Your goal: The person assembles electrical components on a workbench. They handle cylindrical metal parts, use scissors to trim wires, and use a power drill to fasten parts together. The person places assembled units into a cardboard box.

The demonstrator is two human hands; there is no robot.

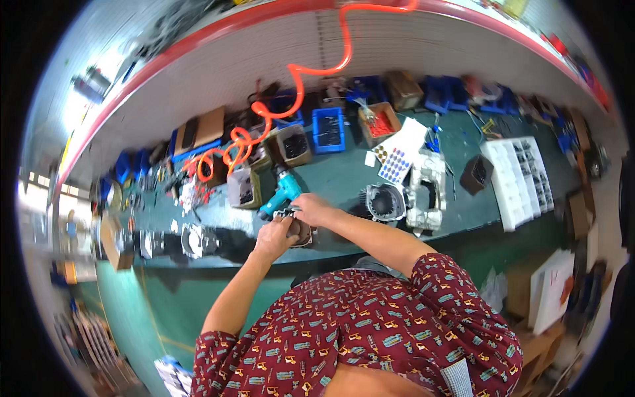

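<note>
At the near edge of the bench, a round metal housing (302,233) with a brownish inner face lies between my hands. My left hand (274,239) grips its left side, with the fingers bent over the rim. From the right, my right hand (313,211) reaches to the housing's top edge, fingers closed together; whatever they pinch is hidden. A teal cordless drill (285,190) lies just beyond both hands, close to the right fingertips. Farther right sit a dark-and-silver round casting (384,202) and a larger silver metal casting (426,192).
An orange coiled air hose (301,69) hangs over the bench. Parts bins, including a blue bin (329,130) and a box of red pieces (379,123), line the back. A white compartment tray (519,178) lies right; more silver castings (195,241) stand left.
</note>
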